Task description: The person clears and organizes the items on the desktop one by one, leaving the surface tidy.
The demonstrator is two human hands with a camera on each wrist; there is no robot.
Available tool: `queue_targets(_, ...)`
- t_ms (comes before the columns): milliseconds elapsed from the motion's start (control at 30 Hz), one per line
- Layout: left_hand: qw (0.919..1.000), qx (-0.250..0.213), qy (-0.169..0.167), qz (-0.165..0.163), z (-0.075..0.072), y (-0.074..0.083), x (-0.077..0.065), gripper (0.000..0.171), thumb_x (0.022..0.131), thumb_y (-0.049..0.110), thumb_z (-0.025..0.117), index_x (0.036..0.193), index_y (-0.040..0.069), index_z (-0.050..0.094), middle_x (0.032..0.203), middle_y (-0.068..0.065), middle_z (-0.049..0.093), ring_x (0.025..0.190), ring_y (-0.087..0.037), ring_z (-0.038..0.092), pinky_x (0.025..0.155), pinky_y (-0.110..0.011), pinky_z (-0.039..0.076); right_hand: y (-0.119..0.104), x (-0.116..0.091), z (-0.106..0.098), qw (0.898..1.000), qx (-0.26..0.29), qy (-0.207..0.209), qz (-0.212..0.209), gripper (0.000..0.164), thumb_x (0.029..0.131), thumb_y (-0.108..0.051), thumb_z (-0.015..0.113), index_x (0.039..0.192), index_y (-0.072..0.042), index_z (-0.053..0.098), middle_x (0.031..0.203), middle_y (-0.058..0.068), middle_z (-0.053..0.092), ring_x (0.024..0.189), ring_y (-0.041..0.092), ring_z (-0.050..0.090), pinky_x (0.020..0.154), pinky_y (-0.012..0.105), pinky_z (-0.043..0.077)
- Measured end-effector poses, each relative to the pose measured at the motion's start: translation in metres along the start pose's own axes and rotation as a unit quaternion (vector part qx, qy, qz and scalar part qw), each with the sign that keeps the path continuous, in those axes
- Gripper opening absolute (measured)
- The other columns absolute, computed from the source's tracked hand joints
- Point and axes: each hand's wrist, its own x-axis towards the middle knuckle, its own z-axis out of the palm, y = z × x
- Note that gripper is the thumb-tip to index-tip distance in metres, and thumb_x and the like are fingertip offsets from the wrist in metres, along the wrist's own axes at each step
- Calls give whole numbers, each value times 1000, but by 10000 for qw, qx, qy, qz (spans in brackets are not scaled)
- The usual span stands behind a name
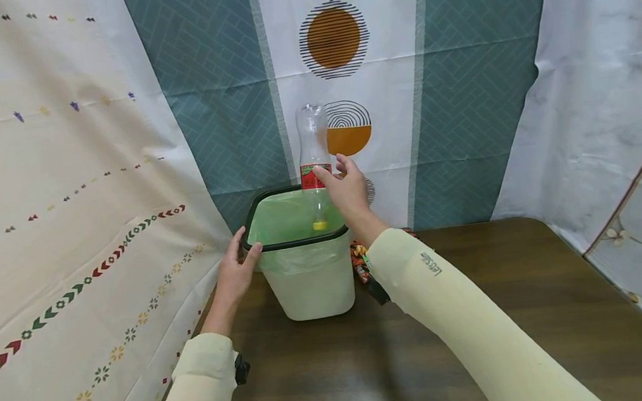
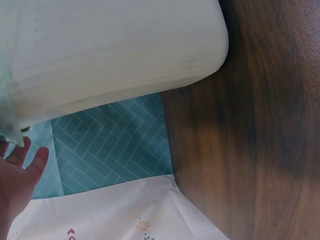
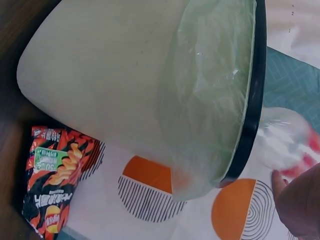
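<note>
A clear plastic bottle (image 1: 313, 140) with a red label is upside down, its yellow cap (image 1: 320, 225) low inside the mouth of the trash bin (image 1: 312, 290). My right hand (image 1: 349, 191) pinches the bottle at the label, thumb in front. In the right wrist view, part of the bottle (image 3: 282, 137) shows beyond the dark rim (image 3: 250, 115). My left hand (image 1: 236, 268) touches the bin's near left corner from outside, thumb and fingers spread along the rim. The left wrist view shows that hand (image 2: 17, 175) beside the liner's edge.
A green bag (image 1: 279, 214) lines the bin, folded over its rim. A black and red snack packet (image 3: 57, 175) stands behind the bin on the brown wooden table (image 1: 467, 302). Patterned cloths (image 1: 210, 108) hang at the back and sides.
</note>
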Motion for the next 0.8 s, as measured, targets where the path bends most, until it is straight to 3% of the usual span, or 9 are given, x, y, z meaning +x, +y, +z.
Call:
queue_targets(200, 10000, -16, 38, -45, 1, -2, 2, 71, 101, 48, 52, 159, 20, 24, 161, -16, 22, 147, -28, 24, 114, -49, 27, 3, 2, -6, 9997, -244, -53, 52, 62, 92, -39, 71, 146, -15, 50, 144, 7, 50, 123, 22, 53, 101, 35, 46)
queue_targets(800, 9999, -101, -57, -92, 0, -1, 1, 73, 101, 48, 52, 160, 19, 20, 163, -13, 17, 149, -28, 19, 115, -50, 23, 11, 10, -42, 9999, -143, 75, 53, 63, 95, -38, 68, 149, -14, 46, 148, 9, 47, 129, 24, 50, 104, 37, 44)
